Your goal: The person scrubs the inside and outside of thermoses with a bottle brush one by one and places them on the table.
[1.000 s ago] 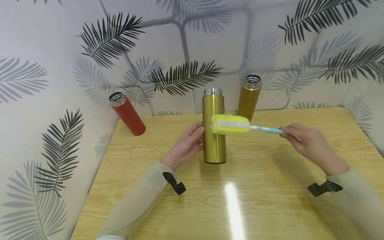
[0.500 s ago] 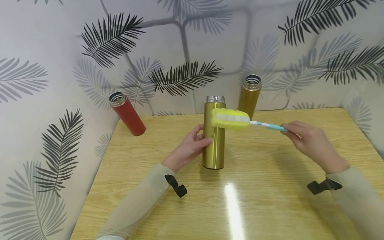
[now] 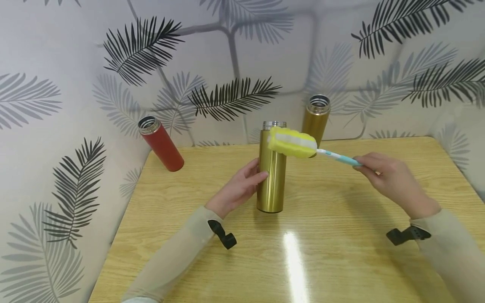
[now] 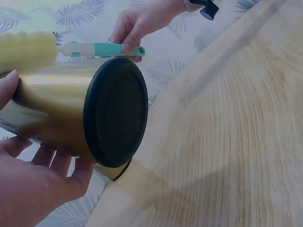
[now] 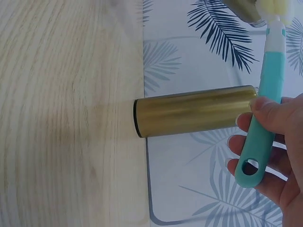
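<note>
In the head view my left hand [image 3: 238,187] grips the side of a gold thermos flask [image 3: 271,185], lidless and nearly upright, with its steel neck at the top. The left wrist view shows the flask's black base [image 4: 118,113] raised off the wooden table. My right hand [image 3: 392,176] pinches the teal and white handle [image 5: 272,78] of a bottle brush. Its yellow and white sponge head [image 3: 292,143] points left and overlaps the upper part of the flask in the head view, just below the neck.
Another gold flask [image 3: 314,122], lidless, stands at the table's back edge, behind the brush. A red lidless flask [image 3: 163,145] stands at the back left. The wooden table [image 3: 182,256] meets a leaf-patterned wall [image 3: 273,54].
The gold flask has come down a little and my left thumb now lies across its front. The brush's sponge head has tilted up toward the neck, while my right hand has stayed nearly in place.
</note>
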Tool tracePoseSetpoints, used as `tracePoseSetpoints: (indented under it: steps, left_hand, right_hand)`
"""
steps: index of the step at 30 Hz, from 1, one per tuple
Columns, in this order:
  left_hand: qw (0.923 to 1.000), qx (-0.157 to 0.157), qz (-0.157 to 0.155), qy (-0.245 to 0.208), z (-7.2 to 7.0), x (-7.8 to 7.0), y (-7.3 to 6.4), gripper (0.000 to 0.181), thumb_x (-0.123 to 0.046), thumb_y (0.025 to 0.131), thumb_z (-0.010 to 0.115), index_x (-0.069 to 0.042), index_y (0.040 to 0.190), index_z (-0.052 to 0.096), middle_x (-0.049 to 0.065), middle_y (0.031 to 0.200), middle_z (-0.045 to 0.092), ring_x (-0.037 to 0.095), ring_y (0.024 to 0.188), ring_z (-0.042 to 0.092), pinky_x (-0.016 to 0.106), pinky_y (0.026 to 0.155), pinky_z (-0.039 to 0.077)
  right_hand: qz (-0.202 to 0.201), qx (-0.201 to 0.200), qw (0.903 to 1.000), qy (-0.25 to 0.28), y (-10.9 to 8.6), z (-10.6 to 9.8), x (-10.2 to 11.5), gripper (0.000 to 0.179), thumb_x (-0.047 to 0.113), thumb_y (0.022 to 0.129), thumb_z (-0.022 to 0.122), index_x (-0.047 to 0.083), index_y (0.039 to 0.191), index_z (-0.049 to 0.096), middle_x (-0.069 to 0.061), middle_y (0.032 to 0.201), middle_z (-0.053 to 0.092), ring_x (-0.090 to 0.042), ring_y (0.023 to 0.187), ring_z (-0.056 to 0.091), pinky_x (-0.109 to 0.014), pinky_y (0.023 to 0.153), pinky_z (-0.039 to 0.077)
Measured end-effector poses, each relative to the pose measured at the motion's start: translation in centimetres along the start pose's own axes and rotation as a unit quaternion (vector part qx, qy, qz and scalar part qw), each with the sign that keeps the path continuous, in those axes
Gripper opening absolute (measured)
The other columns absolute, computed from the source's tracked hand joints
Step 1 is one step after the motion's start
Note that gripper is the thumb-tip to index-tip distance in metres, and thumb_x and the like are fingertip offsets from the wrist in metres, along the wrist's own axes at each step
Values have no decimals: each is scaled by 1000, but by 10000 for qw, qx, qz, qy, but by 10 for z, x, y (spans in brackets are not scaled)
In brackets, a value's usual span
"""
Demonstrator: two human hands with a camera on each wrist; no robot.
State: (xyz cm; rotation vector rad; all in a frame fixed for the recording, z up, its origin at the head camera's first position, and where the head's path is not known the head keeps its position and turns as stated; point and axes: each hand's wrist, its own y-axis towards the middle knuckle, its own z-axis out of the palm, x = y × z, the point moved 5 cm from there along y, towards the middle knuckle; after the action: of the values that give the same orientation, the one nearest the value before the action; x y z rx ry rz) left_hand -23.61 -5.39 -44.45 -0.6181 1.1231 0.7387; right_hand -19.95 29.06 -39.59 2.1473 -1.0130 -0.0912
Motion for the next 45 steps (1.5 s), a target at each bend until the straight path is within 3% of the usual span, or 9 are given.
tracePoseSetpoints:
  steps: [4, 7, 13, 21, 26, 31, 36, 42, 45]
  left_hand:
    - [9994, -35, 60, -342, -2, -2, 1, 120, -54, 71, 90, -9, 163, 27, 10, 141, 53, 20, 123, 55, 46, 114, 38]
    - [9980, -103, 129, -610, -5, -4, 1, 116, -51, 71, 91, -12, 160, 29, 5, 130, 59, 18, 117, 59, 40, 106, 44]
    - [9940, 51, 337, -1042, -8, -7, 1, 106, -44, 80, 89, -8, 159, 30, 4, 124, 62, 18, 114, 59, 36, 100, 47]
    - [9957, -248, 276, -852, -12, -5, 4, 117, -56, 72, 90, -12, 161, 28, 2, 131, 59, 18, 123, 57, 40, 110, 43]
    - [9944, -435, 293, -920, -17, -6, 4, 117, -57, 69, 91, -15, 158, 28, 4, 135, 56, 20, 125, 56, 42, 111, 41]
    - [9935, -623, 426, -856, -23, -13, 5, 119, -57, 71, 90, -10, 161, 29, 6, 137, 54, 21, 129, 51, 47, 118, 35]
    - [9937, -796, 338, -715, -26, -19, 5, 118, -59, 68, 90, -3, 157, 37, 1, 134, 57, 18, 132, 47, 51, 122, 25]
    - [9937, -587, 289, -915, -22, -18, 2, 91, -50, 72, 91, -19, 144, 46, 2, 129, 59, 19, 122, 55, 38, 109, 41]
    - [9939, -394, 302, -987, -20, -15, 1, 77, -47, 78, 88, -19, 138, 48, 4, 124, 63, 19, 115, 60, 34, 99, 48]
  right_hand:
    - [-108, 119, 9999, 19, -1, 3, 1, 45, 43, 108, 54, 4, 108, 79, -2, 92, 75, -12, 71, 63, -19, 65, 48]
    - [-176, 208, 9996, 33, -2, 6, 3, 62, 54, 107, 42, 4, 107, 79, -1, 91, 74, -12, 70, 63, -20, 63, 47]
    - [-293, 315, 9990, 92, -7, 13, 5, 63, 54, 107, 41, 3, 106, 79, -2, 92, 75, -14, 70, 65, -20, 63, 50]
    - [-493, 461, 9976, 116, -13, 19, 5, 64, 52, 108, 39, 2, 107, 79, -3, 95, 75, -20, 77, 70, -28, 66, 55]
    - [-595, 595, 9963, 189, -18, 23, 4, 63, 50, 109, 37, 3, 106, 79, -2, 95, 75, -17, 75, 69, -23, 64, 53]
    - [-713, 636, 9952, 226, -24, 24, 3, 59, 47, 110, 37, 5, 105, 78, 0, 95, 73, -14, 74, 67, -22, 64, 52]
    - [-695, 536, 9961, 100, -25, 24, 2, 62, 48, 111, 36, 4, 104, 78, -2, 95, 74, -20, 76, 70, -28, 65, 55]
    - [-662, 336, 9972, -37, -22, 23, 1, 62, 50, 110, 38, 3, 103, 79, -4, 95, 74, -22, 77, 71, -33, 64, 55]
    - [-665, 271, 9974, -94, -21, 21, 2, 62, 50, 110, 39, 3, 104, 79, -3, 95, 74, -22, 77, 71, -34, 64, 55]
